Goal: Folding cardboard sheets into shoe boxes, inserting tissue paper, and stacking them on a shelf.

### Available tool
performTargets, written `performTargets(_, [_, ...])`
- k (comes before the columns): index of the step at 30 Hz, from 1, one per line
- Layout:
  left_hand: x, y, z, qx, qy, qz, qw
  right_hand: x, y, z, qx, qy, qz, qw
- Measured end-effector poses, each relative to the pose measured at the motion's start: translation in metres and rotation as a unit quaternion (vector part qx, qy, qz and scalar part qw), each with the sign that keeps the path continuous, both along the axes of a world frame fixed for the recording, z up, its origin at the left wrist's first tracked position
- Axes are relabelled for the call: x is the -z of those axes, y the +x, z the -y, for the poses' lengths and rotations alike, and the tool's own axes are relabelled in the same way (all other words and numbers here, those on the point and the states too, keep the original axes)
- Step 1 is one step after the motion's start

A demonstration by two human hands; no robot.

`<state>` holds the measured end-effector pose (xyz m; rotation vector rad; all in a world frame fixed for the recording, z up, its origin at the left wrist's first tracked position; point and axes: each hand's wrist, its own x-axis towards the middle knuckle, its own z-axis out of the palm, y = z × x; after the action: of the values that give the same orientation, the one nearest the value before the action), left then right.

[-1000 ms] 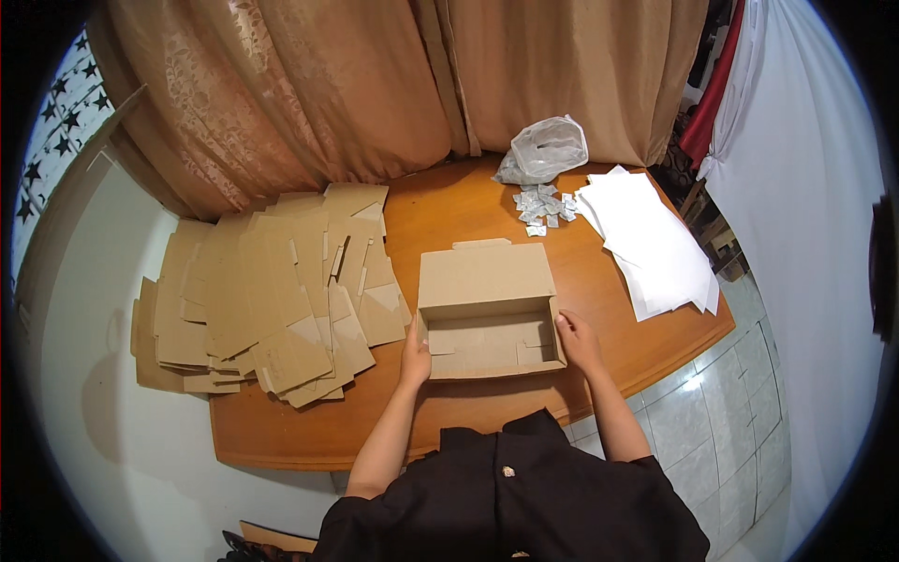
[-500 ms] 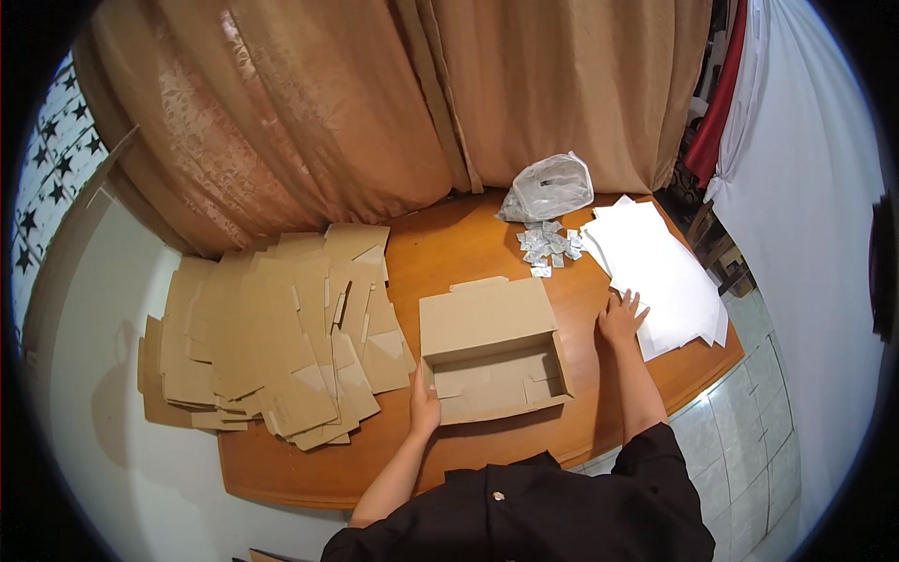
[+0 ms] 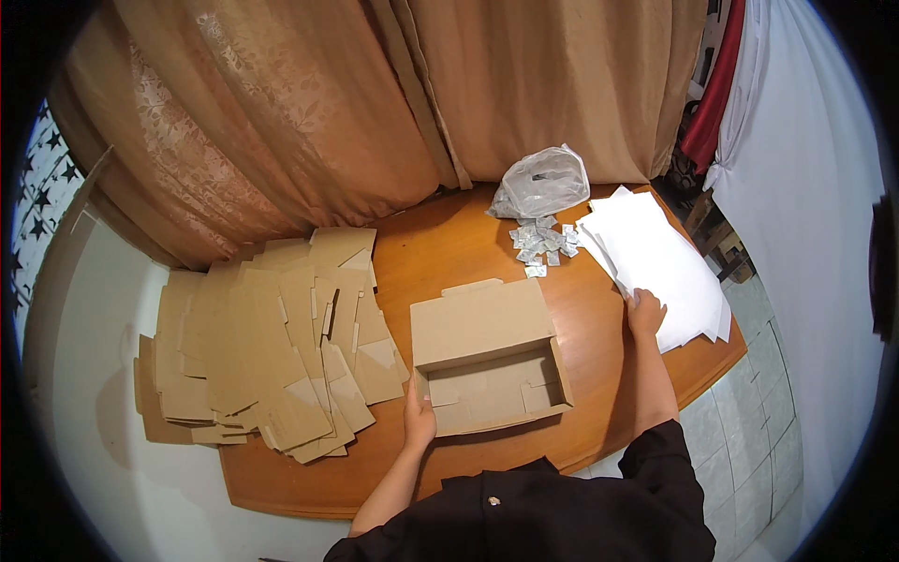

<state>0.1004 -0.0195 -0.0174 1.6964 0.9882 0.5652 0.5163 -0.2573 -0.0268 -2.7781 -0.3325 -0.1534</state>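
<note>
An open cardboard box lies in front of me, its lid folded back on the far side and its inside bare. My left hand grips the box's left wall, thumb over the edge. Right of the box is a stack of white paper sheets, loosely fanned. At the stack's near left edge, my right hand has its fingers drawn in on the paper; the fingertips are partly hidden, and how many sheets they hold I cannot tell.
Flattened cardboard boxes are piled on the left of the wooden table. Small grey-white packets lie beyond the box, beside an open clear plastic bag. Brown curtains hang behind the table.
My right hand has shifted right onto the paper, its fingers drawing together, and the sheets' near left corner has shifted right with it. My left hand stays on the box. The view has tilted slightly.
</note>
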Motion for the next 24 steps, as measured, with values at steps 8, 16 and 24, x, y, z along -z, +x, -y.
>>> performTargets(8, [-0.012,0.000,0.003,0.010,0.017,0.013,1.000,-0.015,-0.006,-0.018,-0.006,-0.045,0.065,0.997])
performTargets(16, [-0.005,-0.001,0.003,0.018,0.014,0.017,1.000,-0.009,-0.002,-0.041,-0.013,-0.049,0.043,0.998])
performTargets(24, [-0.001,-0.002,0.000,0.021,0.005,0.025,0.999,-0.029,-0.062,-0.081,-0.161,0.123,0.237,0.950])
